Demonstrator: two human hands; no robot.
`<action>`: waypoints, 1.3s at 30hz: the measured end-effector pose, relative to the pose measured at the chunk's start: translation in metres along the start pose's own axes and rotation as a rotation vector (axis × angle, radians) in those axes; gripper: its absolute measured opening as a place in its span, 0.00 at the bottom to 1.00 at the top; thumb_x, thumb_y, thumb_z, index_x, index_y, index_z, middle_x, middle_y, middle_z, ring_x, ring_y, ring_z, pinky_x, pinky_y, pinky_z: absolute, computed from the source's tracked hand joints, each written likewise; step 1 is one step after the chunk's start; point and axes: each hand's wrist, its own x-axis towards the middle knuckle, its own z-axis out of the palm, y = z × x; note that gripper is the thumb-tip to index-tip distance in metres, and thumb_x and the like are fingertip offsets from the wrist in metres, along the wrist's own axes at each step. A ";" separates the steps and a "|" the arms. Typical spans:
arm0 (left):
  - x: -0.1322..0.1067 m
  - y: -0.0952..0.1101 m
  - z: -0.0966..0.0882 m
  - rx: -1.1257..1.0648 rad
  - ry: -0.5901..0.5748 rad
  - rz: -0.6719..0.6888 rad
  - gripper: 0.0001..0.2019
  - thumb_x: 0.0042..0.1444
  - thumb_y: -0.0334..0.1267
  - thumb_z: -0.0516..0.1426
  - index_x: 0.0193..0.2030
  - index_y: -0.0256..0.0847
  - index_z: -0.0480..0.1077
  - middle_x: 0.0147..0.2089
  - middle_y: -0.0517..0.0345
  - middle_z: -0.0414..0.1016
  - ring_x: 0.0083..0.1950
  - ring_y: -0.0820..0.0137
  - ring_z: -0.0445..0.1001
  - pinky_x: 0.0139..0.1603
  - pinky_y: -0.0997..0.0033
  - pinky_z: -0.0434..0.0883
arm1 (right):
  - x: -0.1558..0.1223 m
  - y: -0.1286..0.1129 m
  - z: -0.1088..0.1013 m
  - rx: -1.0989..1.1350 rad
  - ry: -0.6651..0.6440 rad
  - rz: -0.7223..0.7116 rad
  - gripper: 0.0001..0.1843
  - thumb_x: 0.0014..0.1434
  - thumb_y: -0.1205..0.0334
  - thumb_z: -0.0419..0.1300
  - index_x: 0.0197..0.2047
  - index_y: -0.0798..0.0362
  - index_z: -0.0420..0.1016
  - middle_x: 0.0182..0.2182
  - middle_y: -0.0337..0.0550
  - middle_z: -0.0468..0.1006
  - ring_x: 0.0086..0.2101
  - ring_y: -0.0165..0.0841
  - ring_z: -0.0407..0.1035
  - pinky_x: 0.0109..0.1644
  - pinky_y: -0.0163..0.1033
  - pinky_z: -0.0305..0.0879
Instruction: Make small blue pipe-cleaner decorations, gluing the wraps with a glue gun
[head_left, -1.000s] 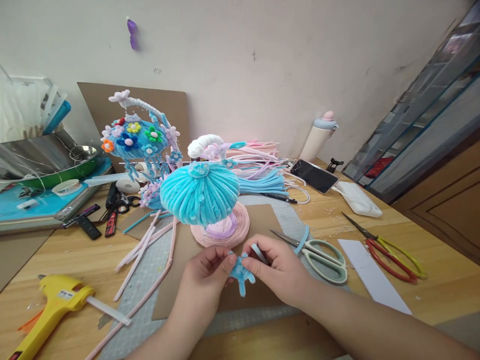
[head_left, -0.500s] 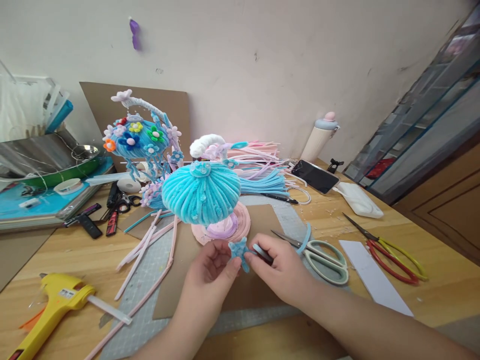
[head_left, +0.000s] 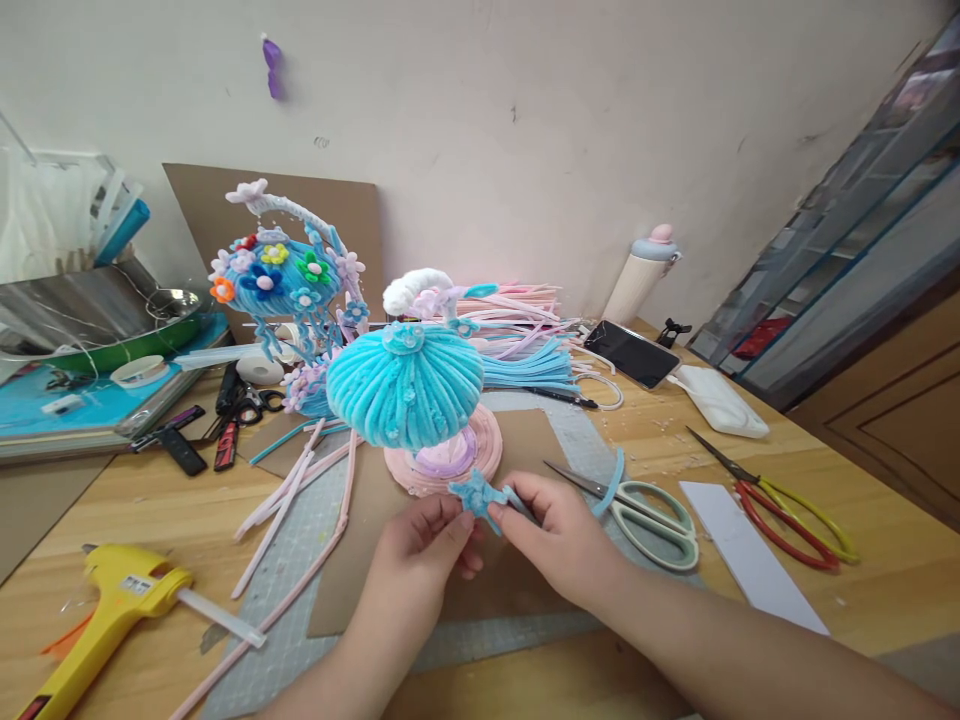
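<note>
Between my hands is a small light-blue pipe-cleaner flower (head_left: 478, 492) with bent petals. My left hand (head_left: 431, 545) pinches it from the lower left, thumb on top. My right hand (head_left: 546, 525) grips its right side, where a loop of blue pipe cleaner (head_left: 517, 497) shows by the fingers. Just beyond them a turquoise ribbed pipe-cleaner dome (head_left: 405, 385) stands over a round pink and lilac coiled base (head_left: 480, 450). Pale-green-handled scissors (head_left: 656, 525) lie right of my right hand, with a short blue strip (head_left: 615, 480) across their blades.
A yellow glue gun (head_left: 124, 605) lies at left, near loose pink pipe cleaners (head_left: 281, 500). Behind stand a flower-covered blue piece (head_left: 281, 280) and bundled pipe cleaners (head_left: 525, 365). Red-and-yellow scissors (head_left: 787, 515), a white strip (head_left: 750, 560), a phone (head_left: 630, 352) and a bottle (head_left: 637, 275) are at right.
The blue flower has tilted over and shifted slightly left in my fingers. My left hand has moved a little, its fingers now lower beneath the flower.
</note>
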 end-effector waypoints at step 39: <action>0.002 -0.004 -0.006 0.167 0.009 0.099 0.10 0.47 0.42 0.62 0.24 0.37 0.70 0.17 0.64 0.65 0.18 0.76 0.61 0.20 0.77 0.59 | -0.004 -0.004 0.010 0.238 -0.035 0.068 0.05 0.54 0.65 0.56 0.28 0.54 0.63 0.23 0.33 0.61 0.27 0.28 0.54 0.31 0.33 0.53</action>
